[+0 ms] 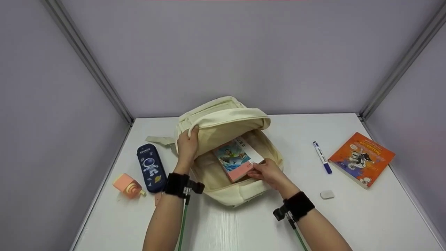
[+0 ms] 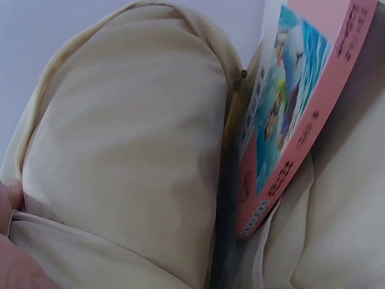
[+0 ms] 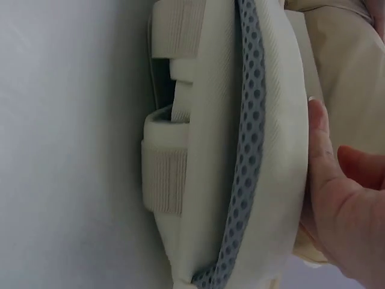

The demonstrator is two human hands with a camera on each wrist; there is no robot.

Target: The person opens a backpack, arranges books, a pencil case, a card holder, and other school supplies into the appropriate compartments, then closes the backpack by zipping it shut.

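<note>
My head camera is looking forward and down from above the counter [image 1: 348, 216], taking in the whole cream backpack [image 1: 226, 122] and both my forearms. The camera on my left wrist is sitting very near the backpack [image 2: 126, 156], facing along its flap toward the pink-edged book [image 2: 289, 120] that the head view is also showing [image 1: 237, 157]. The right wrist camera is pressing close to the backpack's padded back [image 3: 204, 150], looking along the counter [image 3: 66, 150].
</note>
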